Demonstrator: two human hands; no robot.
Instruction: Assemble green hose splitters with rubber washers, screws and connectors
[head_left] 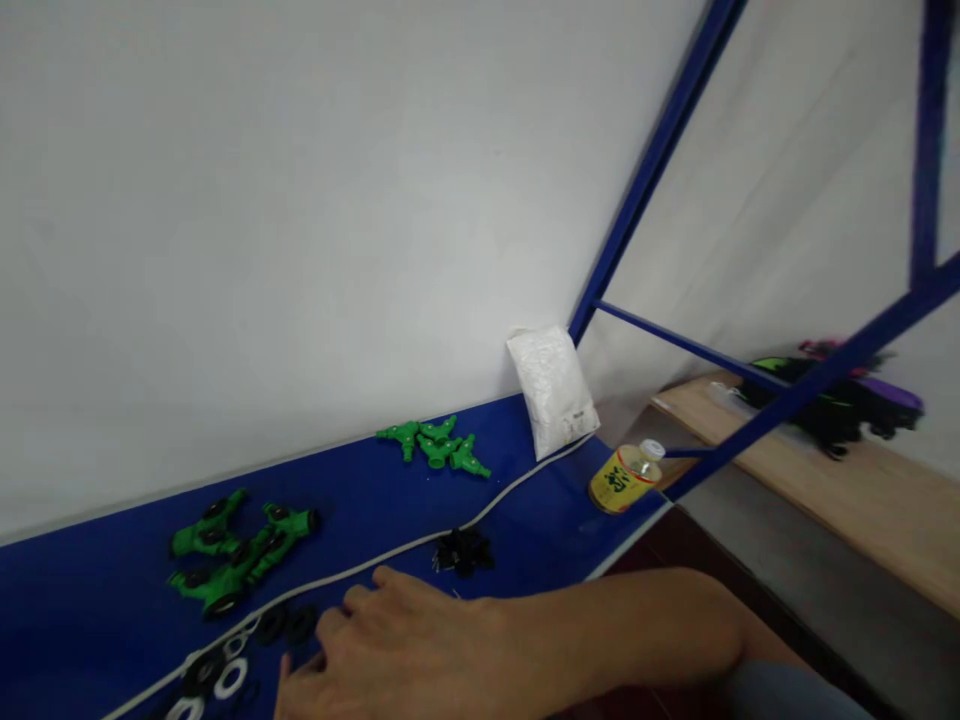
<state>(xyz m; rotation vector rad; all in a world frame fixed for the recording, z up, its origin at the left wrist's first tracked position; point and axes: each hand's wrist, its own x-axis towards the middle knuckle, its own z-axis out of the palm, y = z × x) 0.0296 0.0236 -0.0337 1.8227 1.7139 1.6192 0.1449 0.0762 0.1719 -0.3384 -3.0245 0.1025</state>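
Observation:
My right hand (390,650) reaches in from the right at the bottom edge, its back facing up. The fingers are curled down and their tips are hidden, so what they hold, if anything, does not show. Just left of it on the blue tabletop (345,520) lie black rings (301,624), white rings (230,678) and a few thin rings. Beyond the fingers, green hose splitters with black parts (225,575) lie in a cluster. A small pile of black pieces (463,551) lies past the wrist. My left hand is not in view.
Smaller green connectors (439,445) lie by the wall. A white cable (360,567) crosses the table. A white plastic package (553,388) leans at the back corner near a yellow-labelled bottle (626,478). Blue frame bars (652,170) rise at right, before a wooden shelf (817,465) with dark items.

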